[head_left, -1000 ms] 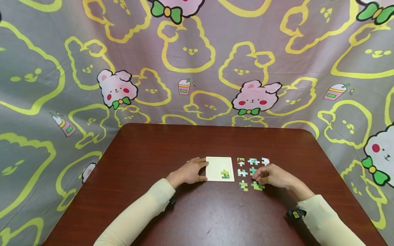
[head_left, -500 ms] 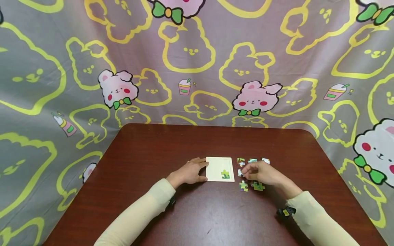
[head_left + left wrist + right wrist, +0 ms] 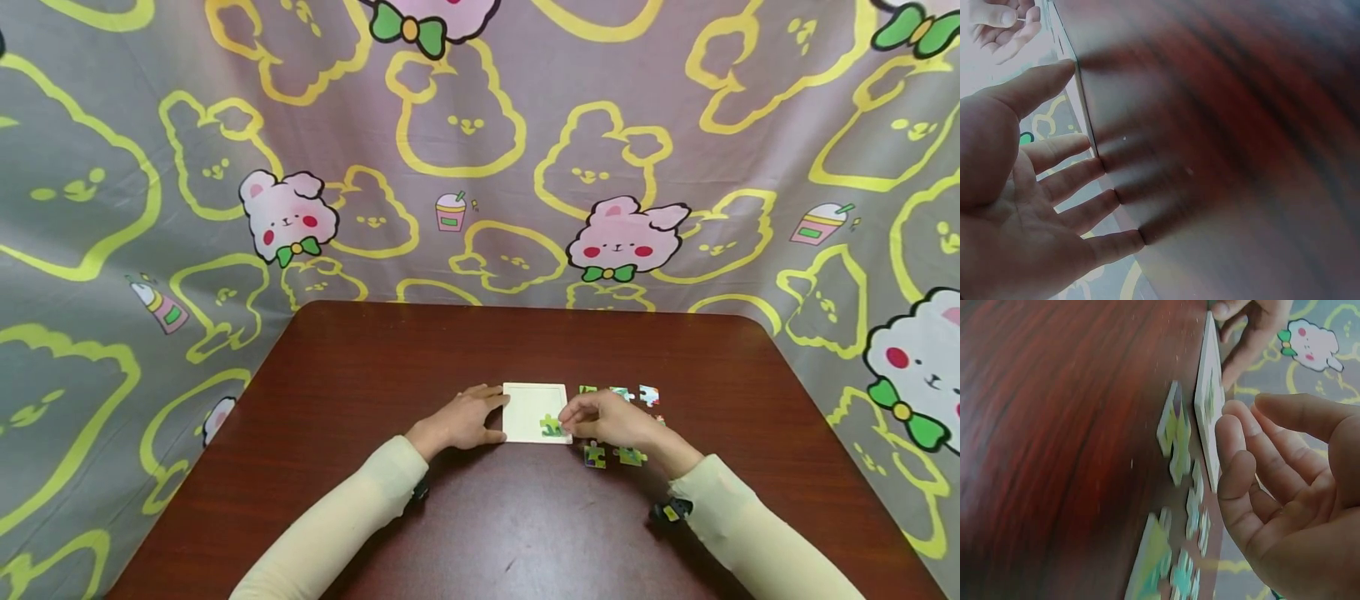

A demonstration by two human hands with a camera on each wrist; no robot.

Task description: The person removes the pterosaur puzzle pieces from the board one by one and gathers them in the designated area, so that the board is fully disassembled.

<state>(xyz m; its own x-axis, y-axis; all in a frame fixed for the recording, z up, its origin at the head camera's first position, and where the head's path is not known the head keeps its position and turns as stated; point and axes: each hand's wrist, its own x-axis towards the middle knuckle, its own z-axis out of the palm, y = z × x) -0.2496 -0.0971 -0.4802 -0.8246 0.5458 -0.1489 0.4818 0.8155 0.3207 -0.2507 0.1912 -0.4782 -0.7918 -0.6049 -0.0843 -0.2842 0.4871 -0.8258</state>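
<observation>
A square, pale puzzle board (image 3: 522,414) lies flat on the table. One green-and-yellow puzzle piece (image 3: 550,423) rests in its lower right corner. Along the board's left edge my left hand (image 3: 465,419) is spread, thumb and fingertips touching the edge; the left wrist view shows these fingers straight and apart. My right hand (image 3: 611,421) hovers at the board's right edge, fingertips close beside the piece there. Seen from the right wrist, its fingers (image 3: 1239,434) bend loosely with the thumb near them, and no piece shows between. Whether the fingertips touch the piece is hidden.
Several loose puzzle pieces lie right of the board, including one at the lower left (image 3: 595,455), one beside it (image 3: 630,457) and one at the top right (image 3: 649,395). My right hand covers others. A patterned curtain (image 3: 480,167) hangs behind the brown table (image 3: 390,358).
My right hand has moved left from above the loose pieces to the board's right edge. My left hand and the board have stayed in place.
</observation>
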